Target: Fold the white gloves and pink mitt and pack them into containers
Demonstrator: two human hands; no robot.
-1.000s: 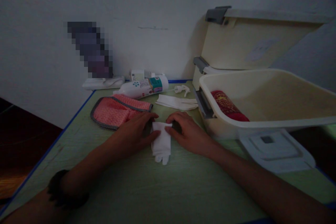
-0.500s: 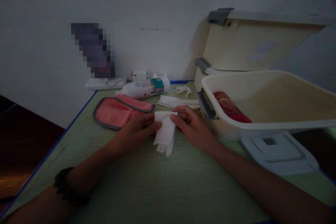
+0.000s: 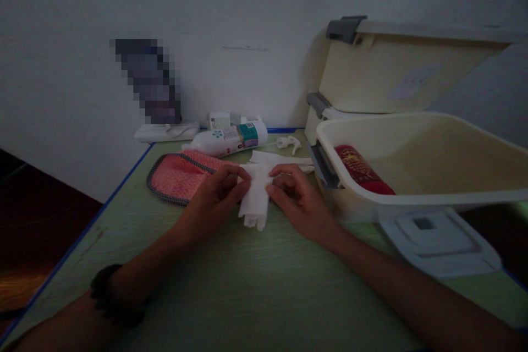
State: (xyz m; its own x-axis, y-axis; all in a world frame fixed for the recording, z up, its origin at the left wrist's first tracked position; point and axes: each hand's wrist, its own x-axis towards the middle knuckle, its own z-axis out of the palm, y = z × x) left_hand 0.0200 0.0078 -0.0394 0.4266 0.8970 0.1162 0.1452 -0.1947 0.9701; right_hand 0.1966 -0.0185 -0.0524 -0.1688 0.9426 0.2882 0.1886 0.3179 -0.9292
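A folded white cloth (image 3: 258,192) is held upright between my hands above the table, its lower end uneven with narrow strips; whether it is fabric or paper I cannot tell. At its left edge, my left hand (image 3: 220,192) pinches it between thumb and index finger. The thumb and index finger of my right hand (image 3: 303,198) close on the right edge. Just behind lies another flat white folded piece (image 3: 284,160), partly covered by the held one. Beside my left hand rests a pink cloth (image 3: 177,176) with a dark checked border.
A white bottle (image 3: 231,138) lies on its side at the back, near a loose pump head (image 3: 289,144) and small white box (image 3: 219,120). At right, an open cream bin (image 3: 433,197) contains a red item (image 3: 363,170). A pale lid-like panel (image 3: 441,245) sits below it.
The white cloth has moved slightly up and away from me, now overlapping the piece behind it. Both hands have shifted their pinch along its side edges.
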